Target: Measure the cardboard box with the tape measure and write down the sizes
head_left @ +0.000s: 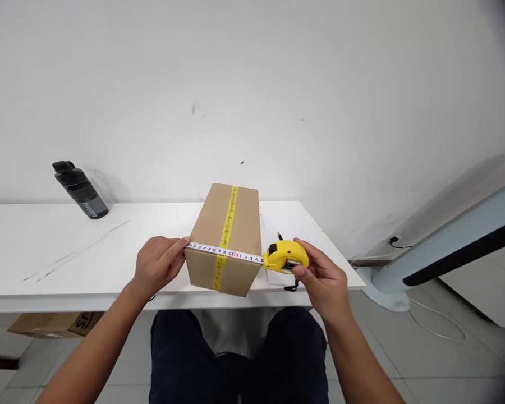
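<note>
A brown cardboard box (206, 216) with a strip of yellow printed tape (228, 224) down its middle stands at the front of the white table. Across the box's near top edge lies the pulled-out blade of a tape measure (287, 255). My left hand (160, 261) pinches the blade's end at the box's left corner. The yellow case is gripped in my right hand (324, 278), just off the box's right corner, with its black wrist strap hanging down. Partly behind the case, a pen (280, 235) rests on a white sheet of paper (269, 221).
A black bottle (82, 191) stands at the left rear of the table (67, 252), by the wall. Beneath the table is another cardboard box (54, 324). To the right, a pale tower-shaped appliance (454, 241) rises from the floor, with a cable by its base.
</note>
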### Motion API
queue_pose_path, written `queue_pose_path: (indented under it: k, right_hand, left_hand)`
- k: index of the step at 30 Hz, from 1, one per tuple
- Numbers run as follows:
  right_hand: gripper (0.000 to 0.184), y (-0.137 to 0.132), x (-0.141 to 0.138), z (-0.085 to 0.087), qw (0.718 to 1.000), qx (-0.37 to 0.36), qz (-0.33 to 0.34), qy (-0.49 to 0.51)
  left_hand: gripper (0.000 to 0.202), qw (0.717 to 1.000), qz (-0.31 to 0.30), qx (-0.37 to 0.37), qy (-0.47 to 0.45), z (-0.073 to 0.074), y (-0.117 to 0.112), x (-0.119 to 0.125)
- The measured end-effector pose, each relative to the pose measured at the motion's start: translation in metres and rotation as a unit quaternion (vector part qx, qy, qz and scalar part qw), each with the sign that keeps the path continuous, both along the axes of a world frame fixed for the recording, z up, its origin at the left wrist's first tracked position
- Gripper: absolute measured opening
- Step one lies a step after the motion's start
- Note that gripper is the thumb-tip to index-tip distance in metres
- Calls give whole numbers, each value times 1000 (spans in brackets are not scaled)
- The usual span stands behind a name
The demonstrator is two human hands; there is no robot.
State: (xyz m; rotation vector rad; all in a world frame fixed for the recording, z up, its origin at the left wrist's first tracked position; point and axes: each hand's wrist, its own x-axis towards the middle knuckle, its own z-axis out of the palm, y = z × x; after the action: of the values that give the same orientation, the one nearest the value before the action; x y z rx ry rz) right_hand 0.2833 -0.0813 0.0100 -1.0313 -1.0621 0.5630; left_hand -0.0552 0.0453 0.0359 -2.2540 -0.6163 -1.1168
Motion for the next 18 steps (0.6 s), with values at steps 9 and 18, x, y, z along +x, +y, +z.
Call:
queue_pose_path:
  k: [9,18]
  right_hand:
    - [50,5,-4,-1,999,-1,10,-34]
    - [51,5,-10,12,997,-11,-1,-73]
  left_hand:
    - [53,998,-18,-51,-45,-14,-8,0]
    - [34,997,-10,-62,-53,-3,-10,3]
